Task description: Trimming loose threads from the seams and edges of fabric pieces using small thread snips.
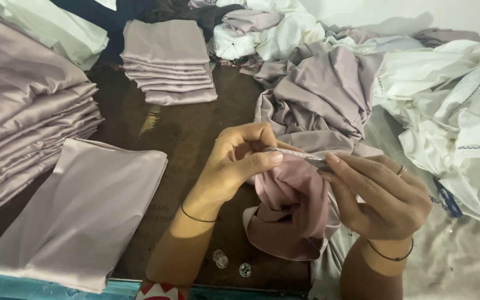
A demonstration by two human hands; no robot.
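Both hands meet over a bunched mauve satin cloth at the near edge of the dark tabletop. The left hand pinches a fold of its edge between thumb and forefinger; the right hand, a ring on one finger, has its grip closed on a small metal tool touching that same fold. A flat folded mauve piece lies to the left, beside a tall stack of folded mauve cloth. Crumpled white fabric is heaped at right.

dim, warm indoor light | soft shadows | sheen on satin | edges bowed
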